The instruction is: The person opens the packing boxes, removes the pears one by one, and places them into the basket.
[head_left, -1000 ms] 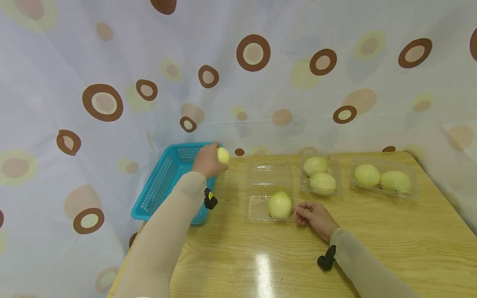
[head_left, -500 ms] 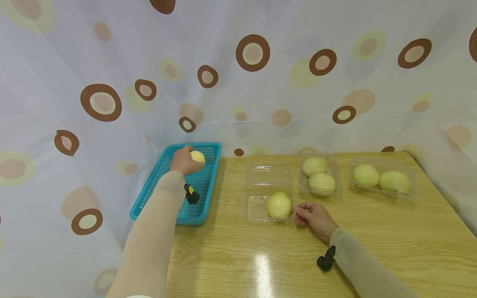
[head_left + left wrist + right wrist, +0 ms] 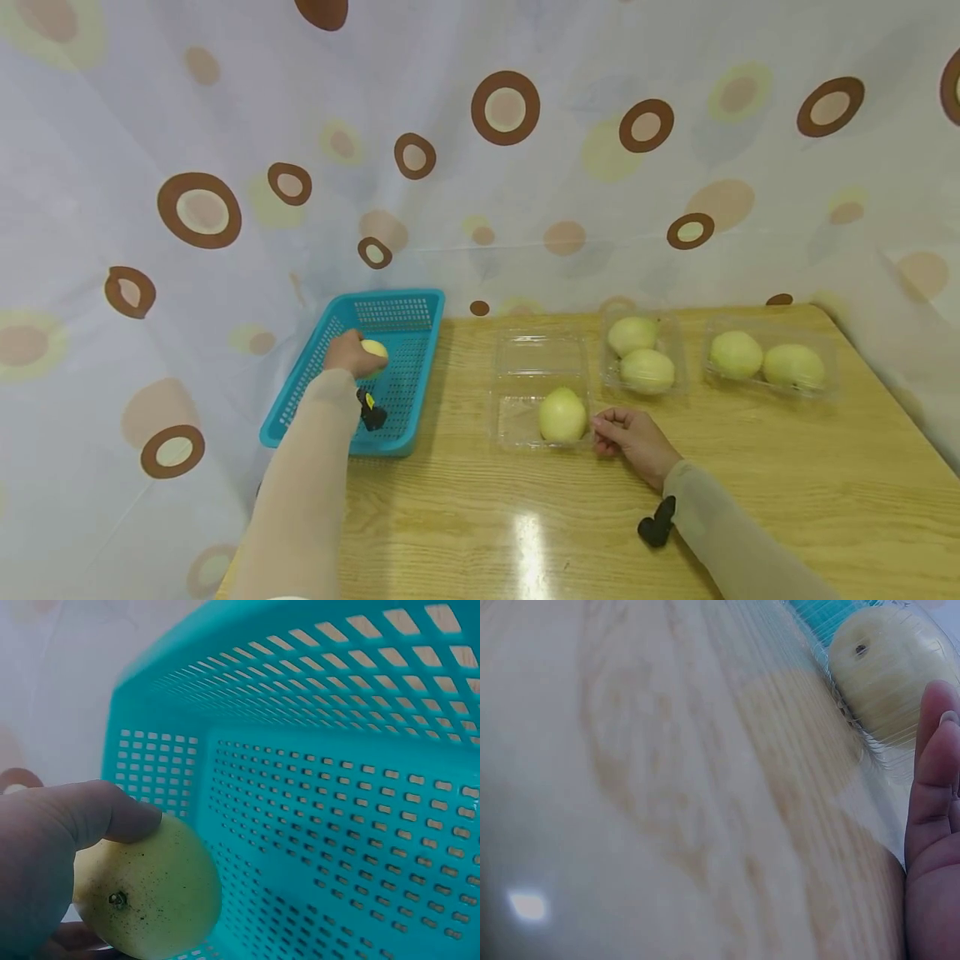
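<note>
In the head view my left hand [image 3: 351, 353] grips a pale yellow, speckled melon [image 3: 373, 349] over the blue plastic basket [image 3: 429, 367]. The left wrist view shows my thumb across the top of this melon [image 3: 154, 896], its stem scar facing the camera; the visible basket floor [image 3: 345, 825] is bare. Near the middle of the table an open clear plastic box [image 3: 519, 419] has one melon [image 3: 562, 415] in its right half. Beside that box's right edge rests my right hand [image 3: 636, 442], fingers loosely curled near the plastic; no grip on it shows.
Two more clear boxes, each with two melons, stand to the right: one behind the open box [image 3: 681, 350], the other box [image 3: 831, 354] farther right. A spotted curtain [image 3: 525, 192] hangs behind the wooden table [image 3: 450, 517].
With the melon in its grip, my left hand has moved left and down, from the basket's right rim to over its inside. My right hand and the boxes stay put.
</note>
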Demonstrator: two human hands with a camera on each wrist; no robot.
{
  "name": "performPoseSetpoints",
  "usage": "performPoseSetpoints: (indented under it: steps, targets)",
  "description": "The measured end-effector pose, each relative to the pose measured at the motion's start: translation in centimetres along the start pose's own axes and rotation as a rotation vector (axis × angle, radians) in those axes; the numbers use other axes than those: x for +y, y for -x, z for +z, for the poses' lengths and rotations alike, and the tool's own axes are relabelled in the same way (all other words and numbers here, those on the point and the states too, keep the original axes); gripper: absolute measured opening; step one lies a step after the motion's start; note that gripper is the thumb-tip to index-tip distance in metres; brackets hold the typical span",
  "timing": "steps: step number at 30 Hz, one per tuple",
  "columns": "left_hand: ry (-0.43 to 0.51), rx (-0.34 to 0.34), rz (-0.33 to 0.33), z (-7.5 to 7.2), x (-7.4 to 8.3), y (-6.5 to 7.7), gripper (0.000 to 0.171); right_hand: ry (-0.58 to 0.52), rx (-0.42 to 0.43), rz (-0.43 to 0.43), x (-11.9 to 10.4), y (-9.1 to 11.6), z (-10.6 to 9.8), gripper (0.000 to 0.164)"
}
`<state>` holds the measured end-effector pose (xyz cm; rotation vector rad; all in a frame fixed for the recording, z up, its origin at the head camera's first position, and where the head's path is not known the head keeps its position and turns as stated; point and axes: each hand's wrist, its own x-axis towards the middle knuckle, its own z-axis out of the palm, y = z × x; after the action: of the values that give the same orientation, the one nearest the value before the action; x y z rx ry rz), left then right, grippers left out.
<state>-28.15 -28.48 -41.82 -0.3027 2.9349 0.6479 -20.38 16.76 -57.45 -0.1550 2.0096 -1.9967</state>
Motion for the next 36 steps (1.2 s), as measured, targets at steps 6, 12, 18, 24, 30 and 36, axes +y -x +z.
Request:
performPoseSetpoints:
  steps: [6,12,18,24,30,36]
  targets:
    - [-0.022,-0.012,-0.015,1.3,-0.7,-0.3,0.073,-0.027,-0.019,0.001,-0.5,0.3,0.1,0.041]
    - [-0.005,-0.037,-0.038,2.3,-1.5,-1.1,0.074,-0.036,-0.025,-0.005,-0.5,0.3,0.1,0.041]
    - [-0.009,-0.038,-0.053,3.3,-1.9,-1.9,0.072,-0.029,-0.018,-0.005,-0.4,0.2,0.2,0.041]
    - [-0.039,-0.047,-0.029,4.2,-1.9,-2.3,0.065,-0.043,-0.026,-0.005,-0.3,0.2,0.0,0.039]
    - [-0.030,-0.087,-0.046,4.4,-1.5,-2.0,0.065,-0.059,-0.030,-0.001,-0.2,0.1,0.0,0.040]
    - [-0.049,-0.099,-0.032,4.6,-1.7,-2.5,0.066,-0.041,-0.025,-0.011,-0.1,0.1,0.0,0.042]
